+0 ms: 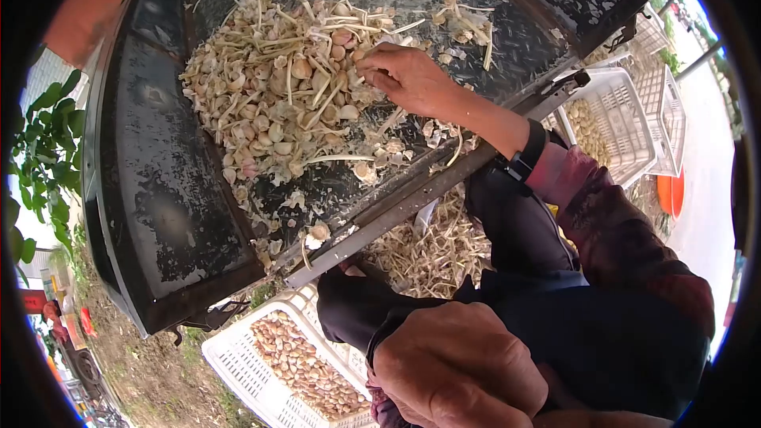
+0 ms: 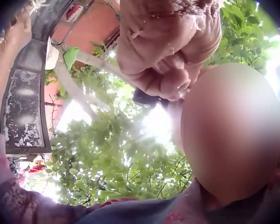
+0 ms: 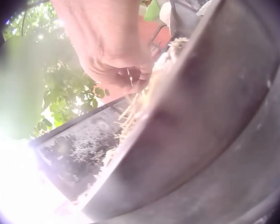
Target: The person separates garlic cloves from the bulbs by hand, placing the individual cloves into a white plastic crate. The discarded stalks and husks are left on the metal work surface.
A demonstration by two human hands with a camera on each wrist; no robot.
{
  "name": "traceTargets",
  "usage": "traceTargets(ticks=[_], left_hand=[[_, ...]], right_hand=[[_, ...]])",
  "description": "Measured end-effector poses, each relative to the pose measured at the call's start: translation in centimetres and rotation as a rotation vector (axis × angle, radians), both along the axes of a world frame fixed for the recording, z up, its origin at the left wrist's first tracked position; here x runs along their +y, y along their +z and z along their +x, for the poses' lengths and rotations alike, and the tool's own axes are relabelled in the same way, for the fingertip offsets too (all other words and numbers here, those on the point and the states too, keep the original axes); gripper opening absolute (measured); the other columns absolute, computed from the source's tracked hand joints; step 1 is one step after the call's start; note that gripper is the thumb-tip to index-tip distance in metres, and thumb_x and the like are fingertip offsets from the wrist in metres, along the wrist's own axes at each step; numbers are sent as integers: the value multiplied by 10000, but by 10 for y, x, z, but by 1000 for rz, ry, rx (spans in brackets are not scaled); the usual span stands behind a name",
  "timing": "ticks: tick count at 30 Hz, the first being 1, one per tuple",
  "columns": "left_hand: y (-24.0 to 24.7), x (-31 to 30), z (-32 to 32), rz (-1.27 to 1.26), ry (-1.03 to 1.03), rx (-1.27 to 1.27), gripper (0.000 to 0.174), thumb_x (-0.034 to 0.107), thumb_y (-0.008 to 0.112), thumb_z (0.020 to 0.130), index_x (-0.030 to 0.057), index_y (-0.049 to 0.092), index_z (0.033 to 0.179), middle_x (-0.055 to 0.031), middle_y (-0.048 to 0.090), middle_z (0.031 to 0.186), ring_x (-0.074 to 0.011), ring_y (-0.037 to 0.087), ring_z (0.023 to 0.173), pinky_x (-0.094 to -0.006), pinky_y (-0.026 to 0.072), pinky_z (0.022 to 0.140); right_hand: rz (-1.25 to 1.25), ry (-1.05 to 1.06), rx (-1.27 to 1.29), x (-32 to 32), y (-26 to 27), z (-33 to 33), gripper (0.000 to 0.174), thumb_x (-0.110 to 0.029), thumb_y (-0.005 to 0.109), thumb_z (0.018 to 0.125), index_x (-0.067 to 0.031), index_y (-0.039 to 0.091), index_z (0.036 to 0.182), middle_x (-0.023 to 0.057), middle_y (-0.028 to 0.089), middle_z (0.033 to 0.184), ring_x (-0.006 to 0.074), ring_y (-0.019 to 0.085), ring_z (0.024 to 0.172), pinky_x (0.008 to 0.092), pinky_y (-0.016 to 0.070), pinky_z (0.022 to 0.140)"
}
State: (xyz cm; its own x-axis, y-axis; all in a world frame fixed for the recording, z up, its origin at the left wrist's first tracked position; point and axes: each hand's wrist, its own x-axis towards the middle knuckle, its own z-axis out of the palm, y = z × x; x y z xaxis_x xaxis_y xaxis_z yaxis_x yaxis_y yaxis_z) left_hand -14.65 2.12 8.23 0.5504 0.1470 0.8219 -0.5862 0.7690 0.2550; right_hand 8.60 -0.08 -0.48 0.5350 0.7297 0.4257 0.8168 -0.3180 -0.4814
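My right hand (image 1: pixel 408 79) is at the right side of a heap of garlic (image 1: pixel 269 87), its fingers bent down toward the cloves and dry stalks. In the right wrist view those fingers (image 3: pixel 140 79) curl close over the stalks (image 3: pixel 128 114), and I cannot tell whether they pinch a clove. The heap of cloves, stalks and papery skins lies on a worn black metal bed (image 1: pixel 507 0). My left hand (image 1: pixel 460 364) is raised near the head camera, away from the heap. Its fingers (image 2: pixel 172 84) are curled in toward the palm, and nothing shows in them.
A metal side panel (image 1: pixel 174 182) bounds the bed on the left, and a metal rail (image 1: pixel 420 198) on the near side. Below are a white crate (image 1: pixel 246 372) of cloves and stalk waste (image 1: pixel 444 250) between the legs. Another white crate (image 1: pixel 626 111) stands right.
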Motion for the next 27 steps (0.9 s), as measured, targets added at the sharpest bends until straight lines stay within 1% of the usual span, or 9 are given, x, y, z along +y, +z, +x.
traceTargets(ticks=[4, 6, 10, 14, 19, 22, 24, 25, 27], left_hand=[[3, -1, 1, -64, 25, 32, 160, 82, 702, 738, -4, 642, 859, -110, 603, 765, -116, 543, 490, -204, 438, 403], [7, 6, -4, -15, -292, 157, 202, 68, 690, 752, -42, 616, 905, -106, 600, 741, -133, 553, 500, -206, 456, 429], [-8, -7, -5, -160, -348, 85, 238, 43, 668, 772, -90, 580, 949, -134, 597, 720, -165, 571, 517, -225, 474, 443], [-15, -4, -10, -71, -155, 266, 89, 137, 569, 848, 56, 595, 873, -113, 564, 701, -130, 528, 479, -216, 402, 376], [-45, 17, -59, -232, 225, 666, 259, 178, 656, 800, 25, 494, 932, -97, 446, 690, -105, 392, 394, -216, 304, 312], [-79, 47, -113, -212, 714, 941, 314, 225, 620, 830, 10, 482, 1012, -63, 440, 712, -64, 323, 394, -168, 257, 340], [-96, 75, -152, -30, 1026, 1192, 229, 227, 583, 856, 16, 513, 910, -9, 442, 690, -14, 267, 424, -160, 211, 363], [-105, 85, -167, -20, 1222, 1374, 210, 232, 583, 854, 33, 516, 859, 14, 425, 657, -6, 265, 441, -156, 206, 370], [-165, 123, -240, 359, 1460, 1658, 257, 223, 580, 849, -2, 542, 969, -12, 507, 720, -50, 404, 518, -172, 318, 439]], right_hand=[[-93, -38, -129, 11, -8, 10, 259, -54, 570, 790, -46, 567, 1049, 109, 557, 926, 259, 588, 732, 369, 485, 622], [-155, -71, -160, 12, -10, 9, 272, -69, 591, 774, -50, 568, 1044, 105, 557, 923, 261, 591, 744, 368, 492, 628], [-292, -125, -162, 13, -4, 11, 285, -133, 623, 746, -64, 576, 1019, 91, 561, 927, 269, 601, 759, 371, 503, 639], [-385, -173, -168, 19, -2, 0, 250, -161, 606, 757, -64, 583, 986, 91, 565, 925, 276, 602, 772, 384, 499, 654], [-206, -69, -89, 7, -12, 10, 180, -126, 556, 761, -38, 600, 912, 138, 592, 771, 314, 596, 744, 422, 476, 648], [40, -30, 112, -9, -1, 9, 167, -131, 552, 815, -15, 592, 927, 118, 580, 676, 241, 596, 684, 357, 477, 596], [269, 88, 796, -19, 10, 4, 179, -144, 536, 869, -1, 579, 967, 64, 568, 695, 136, 571, 652, 268, 462, 560], [346, 156, 911, -24, 14, -1, 193, -146, 544, 883, -3, 568, 1010, 23, 555, 727, 68, 548, 651, 213, 445, 538], [388, 248, 1011, -30, 23, -13, 201, -148, 564, 872, -10, 567, 1017, 19, 557, 740, 73, 549, 649, 212, 449, 536]])
